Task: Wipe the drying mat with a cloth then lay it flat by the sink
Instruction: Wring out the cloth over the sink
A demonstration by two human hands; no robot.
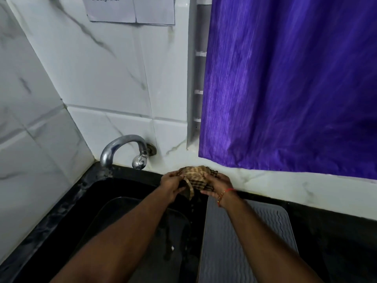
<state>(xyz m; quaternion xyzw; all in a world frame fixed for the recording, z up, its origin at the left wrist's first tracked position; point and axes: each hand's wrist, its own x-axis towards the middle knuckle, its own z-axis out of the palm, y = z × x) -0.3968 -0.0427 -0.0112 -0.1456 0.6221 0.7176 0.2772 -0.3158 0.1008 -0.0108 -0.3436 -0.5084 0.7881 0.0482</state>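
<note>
Now we wring the cloth [195, 178] over the sink [98, 193], left hand [172, 183] and right hand [217, 185] both gripping it. Wiping the drying mat [255, 231] looks not yet begun.

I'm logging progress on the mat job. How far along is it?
Early stage. The grey mat already lies on the counter right of the sink, but nothing shows it wiped. In hand: the left hand and right hand grip the checked cloth above the sink, with water dripping from it. Left: wiping the mat and laying it flat.
</note>
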